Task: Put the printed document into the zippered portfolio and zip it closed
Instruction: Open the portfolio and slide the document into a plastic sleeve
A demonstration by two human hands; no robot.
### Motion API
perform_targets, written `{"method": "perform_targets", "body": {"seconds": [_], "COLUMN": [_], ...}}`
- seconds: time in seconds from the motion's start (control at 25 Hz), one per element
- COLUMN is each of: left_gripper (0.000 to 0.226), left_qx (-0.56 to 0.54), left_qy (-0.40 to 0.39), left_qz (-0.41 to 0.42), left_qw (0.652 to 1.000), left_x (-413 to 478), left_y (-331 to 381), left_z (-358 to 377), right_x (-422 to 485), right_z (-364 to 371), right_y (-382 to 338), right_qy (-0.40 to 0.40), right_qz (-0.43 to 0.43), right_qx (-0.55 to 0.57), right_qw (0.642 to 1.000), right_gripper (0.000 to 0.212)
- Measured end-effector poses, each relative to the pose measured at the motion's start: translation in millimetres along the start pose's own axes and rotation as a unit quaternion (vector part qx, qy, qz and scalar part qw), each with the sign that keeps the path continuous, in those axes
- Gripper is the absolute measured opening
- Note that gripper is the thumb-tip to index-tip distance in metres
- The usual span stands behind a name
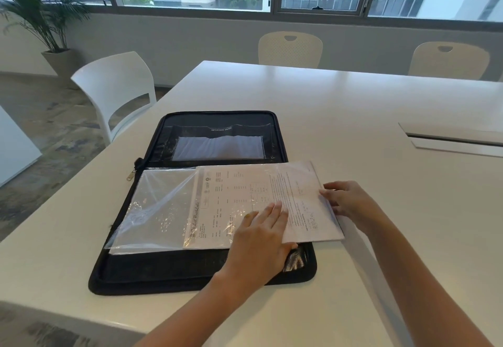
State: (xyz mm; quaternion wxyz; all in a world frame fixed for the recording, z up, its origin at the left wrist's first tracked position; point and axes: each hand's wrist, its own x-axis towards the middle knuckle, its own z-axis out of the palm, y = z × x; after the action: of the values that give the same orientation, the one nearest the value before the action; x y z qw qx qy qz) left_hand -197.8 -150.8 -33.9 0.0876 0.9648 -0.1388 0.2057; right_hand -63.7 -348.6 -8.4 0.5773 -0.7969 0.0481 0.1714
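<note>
A black zippered portfolio [163, 273] lies open flat on the white table [353, 118], its far half showing a mesh pocket. On the near half a clear plastic sleeve [160, 208] holds the left part of the printed document [245, 191], whose right end sticks out past the portfolio's right edge. My left hand [258, 240] rests flat on the sleeve and paper near the sleeve's opening. My right hand [348, 202] grips the document's right end with its fingertips. The zipper pull [130, 175] hangs at the left of the spine.
A white chair [117, 88] stands at the table's left edge and two cream chairs [291, 47] behind the far edge. A cable hatch [457, 140] is set in the tabletop at the right. A potted plant [54, 33] stands at the far left.
</note>
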Motion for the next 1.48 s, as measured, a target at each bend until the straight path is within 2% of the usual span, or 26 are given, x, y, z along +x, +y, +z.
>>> {"method": "perform_targets", "body": {"seconds": [0.28,0.52,0.88,1.16,1.48], "left_gripper": [0.025,0.015,0.016,0.021,0.027], "left_qx": [-0.055,-0.066,-0.066,-0.079,-0.091], "left_qy": [0.011,0.04,0.056,0.052,0.053], "left_qz": [0.06,0.095,0.089,0.073,0.067], "left_qw": [0.997,0.992,0.992,0.993,0.992], "left_x": [-5.3,-3.5,-0.8,3.4,2.8], "left_y": [-4.3,0.1,5.4,6.2,6.6], "left_z": [6.0,11.4,15.7,19.4,21.5], "right_x": [-7.0,-5.1,-7.0,-10.0,-11.1], "right_z": [1.3,32.5,60.7,93.2,92.3], "right_y": [9.6,1.2,-13.1,-24.0,-21.0], "right_qy": [0.081,0.069,0.066,0.021,0.064], "right_qz": [-0.035,-0.06,-0.083,-0.103,-0.103], "right_qx": [-0.018,-0.078,-0.125,-0.171,-0.188], "right_qw": [0.996,0.993,0.987,0.98,0.975], "right_gripper": [0.02,0.024,0.021,0.021,0.022]}}
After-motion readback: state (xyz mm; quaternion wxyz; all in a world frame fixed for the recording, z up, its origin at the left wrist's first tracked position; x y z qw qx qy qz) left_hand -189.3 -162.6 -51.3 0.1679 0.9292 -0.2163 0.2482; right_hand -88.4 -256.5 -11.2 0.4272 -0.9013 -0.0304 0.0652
